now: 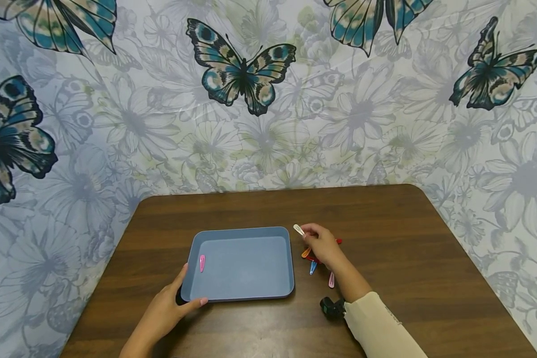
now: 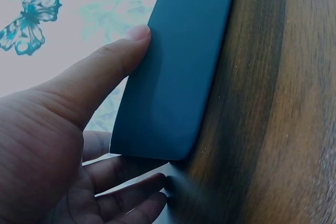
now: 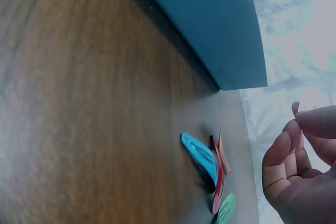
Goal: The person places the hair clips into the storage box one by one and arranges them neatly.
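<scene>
My right hand [image 1: 324, 247] pinches a whitish snap hair clip [image 1: 298, 229] between thumb and fingertips, just off the right edge of a blue-grey tray [image 1: 291, 258]. In the right wrist view, only a small end of that clip [image 3: 295, 108] shows. My left hand [image 1: 167, 303] holds the tray's near left corner, the thumb on its front side and the fingers along the left side. Inside the tray, near the left wall, lies a pink hair clip [image 1: 202, 263]. Below my right hand is a loose group of hair clips, among them a blue one [image 1: 313, 267] and an orange one [image 1: 306, 253].
Another pink clip [image 1: 331, 280] lies nearer me, while a red one [image 1: 338, 241] is partly covered by my right hand. The right wrist view shows a green clip [image 3: 226, 209]. Everything rests on a brown wooden table [image 1: 385, 223] before a butterfly-patterned cloth [image 1: 268, 149].
</scene>
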### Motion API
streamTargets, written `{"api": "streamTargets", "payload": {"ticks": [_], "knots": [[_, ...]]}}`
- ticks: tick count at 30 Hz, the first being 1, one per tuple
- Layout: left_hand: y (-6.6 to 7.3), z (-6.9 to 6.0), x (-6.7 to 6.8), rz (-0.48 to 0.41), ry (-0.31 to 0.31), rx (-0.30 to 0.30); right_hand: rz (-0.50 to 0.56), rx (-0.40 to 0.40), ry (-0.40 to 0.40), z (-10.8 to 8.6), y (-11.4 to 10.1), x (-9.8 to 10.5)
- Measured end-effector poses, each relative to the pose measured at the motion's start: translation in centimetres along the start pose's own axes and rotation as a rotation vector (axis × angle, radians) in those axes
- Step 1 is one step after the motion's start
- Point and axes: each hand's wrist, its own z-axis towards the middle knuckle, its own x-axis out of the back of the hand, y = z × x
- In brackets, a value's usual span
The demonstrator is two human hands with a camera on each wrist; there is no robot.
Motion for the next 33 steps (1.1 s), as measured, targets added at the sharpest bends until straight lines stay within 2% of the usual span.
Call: {"api": "streamTargets", "payload": {"ticks": [6,14,20,24,33], "knots": [[0.0,-0.1,0.1,0.003,0.003,-0.001,0.058,-0.011,0.006,-0.1,-0.4,-0.2],[0.0,-0.1,0.1,0.001,-0.002,0.005,0.058,-0.009,0.010,-0.4,-1.1,-0.3],[0.1,0.0,0.1,0.002,-0.002,0.006,0.154,0.025,-0.057,-0.6,-1.5,-0.6],[0.0,0.0,0.1,0.001,-0.006,0.009,0.179,0.043,-0.078,-0.7,-1.6,-0.8],[0.0,0.0,0.0,-0.006,-0.018,0.014,0.150,0.045,-0.077,-0.8,-2.3,-1.0]]}}
